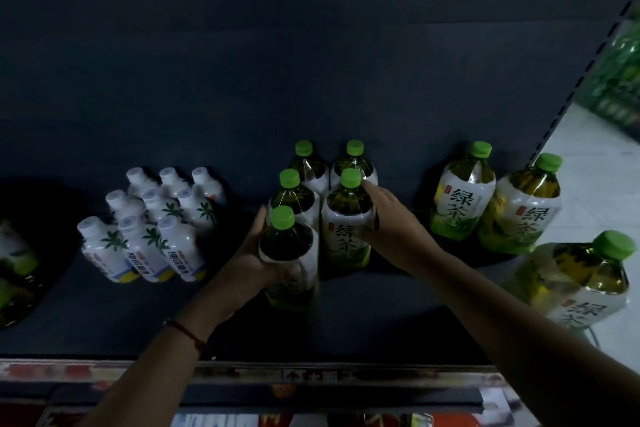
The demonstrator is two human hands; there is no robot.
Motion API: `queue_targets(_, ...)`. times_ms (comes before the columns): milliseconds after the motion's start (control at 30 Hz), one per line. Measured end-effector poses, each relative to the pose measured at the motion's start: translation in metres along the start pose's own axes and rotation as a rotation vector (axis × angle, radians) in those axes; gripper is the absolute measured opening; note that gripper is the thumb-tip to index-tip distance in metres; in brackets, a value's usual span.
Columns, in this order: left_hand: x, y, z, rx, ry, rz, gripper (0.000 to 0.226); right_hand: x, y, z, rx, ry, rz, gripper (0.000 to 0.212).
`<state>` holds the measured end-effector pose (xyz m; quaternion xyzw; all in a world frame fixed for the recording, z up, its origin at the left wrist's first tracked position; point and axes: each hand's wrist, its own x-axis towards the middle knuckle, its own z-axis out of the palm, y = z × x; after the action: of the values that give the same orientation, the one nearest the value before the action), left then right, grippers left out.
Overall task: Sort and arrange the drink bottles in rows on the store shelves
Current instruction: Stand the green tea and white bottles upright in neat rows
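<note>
hands (311,239) around two front green-capped tea bottles (318,246) on dark shelf (207,80)

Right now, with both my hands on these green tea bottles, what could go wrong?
1. Your left hand holds the front bottle tight against its neighbours; a hard push could topple the bottles behind.
2. The bottle at the right end stands near the shelf's end and may fall if your right hand or its arm swings back.

Dim, murky shelf (311,80); brighter light on the floor (595,163) at right; wide-angle bending and blur at edges.
</note>
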<state>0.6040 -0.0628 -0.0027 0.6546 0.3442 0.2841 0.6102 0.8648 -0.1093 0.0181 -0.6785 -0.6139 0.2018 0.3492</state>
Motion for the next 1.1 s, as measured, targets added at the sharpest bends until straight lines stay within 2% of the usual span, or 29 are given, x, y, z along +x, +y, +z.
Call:
queue_targets(133, -0.002, -0.014, 0.006, 0.118, 0.013, 0.066, 0.126, 0.001, 0.0, 0.0, -0.009, -0.013, 0.004, 0.074)
queue_targets(267, -0.002, -0.03, 0.011, 0.098, 0.071, 0.108, 0.12, 0.001, -0.001, -0.001, -0.013, -0.037, 0.004, 0.07)
queue_targets(633, 0.001, -0.038, 0.006, 0.069, 0.046, 0.125, 0.116, -0.007, -0.009, 0.009, -0.064, 0.021, 0.043, 0.09)
queue_targets(767, -0.007, -0.021, 0.007, 0.172, 0.036, 0.206, 0.105, -0.019, -0.014, 0.008, -0.08, 0.075, 0.081, 0.075)
queue_targets(867, -0.024, 0.001, 0.007, 0.463, 0.203, 0.241, 0.092, -0.039, -0.019, -0.003, -0.039, 0.071, 0.096, 0.058)
queue_targets(933, -0.032, 0.021, 0.012, 0.658, 0.279, 0.423, 0.073, -0.056, -0.024, -0.017, -0.037, 0.073, 0.058, 0.046)
queue_targets(1000, -0.029, 0.041, 0.028, 0.74, 0.264, 0.623, 0.053, -0.075, -0.025, -0.037, -0.055, 0.118, 0.052, 0.039)
queue_targets(1100, -0.003, 0.069, 0.075, 0.724, 0.15, 0.678, 0.044, -0.101, -0.014, -0.078, -0.22, 0.226, 0.042, 0.036)
